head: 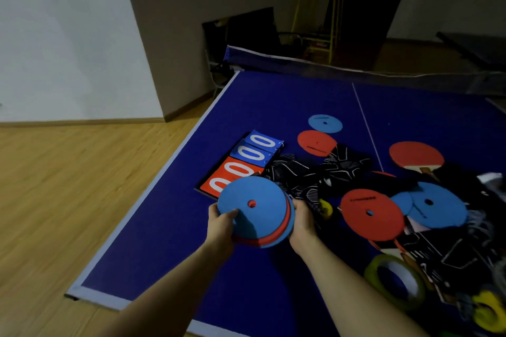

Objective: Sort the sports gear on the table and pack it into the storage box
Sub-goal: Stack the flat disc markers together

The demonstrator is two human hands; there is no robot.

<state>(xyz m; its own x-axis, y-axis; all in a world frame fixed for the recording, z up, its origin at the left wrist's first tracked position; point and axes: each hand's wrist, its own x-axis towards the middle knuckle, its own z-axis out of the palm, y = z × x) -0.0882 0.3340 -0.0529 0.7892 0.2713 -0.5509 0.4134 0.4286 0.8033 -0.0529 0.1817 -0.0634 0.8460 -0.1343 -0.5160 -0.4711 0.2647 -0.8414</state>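
Gripping a stack of discs (256,210) above the tabletop (175,227), both hands are curling their fingers on its edges, left hand (220,223), right hand (302,220).

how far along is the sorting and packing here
Early. Done: several discs gathered into a blue and red stack. In hand: left hand and right hand grip that stack. Left: loose discs such as the red disc, the paddle and the scoreboard lie unpacked. No storage box is visible.
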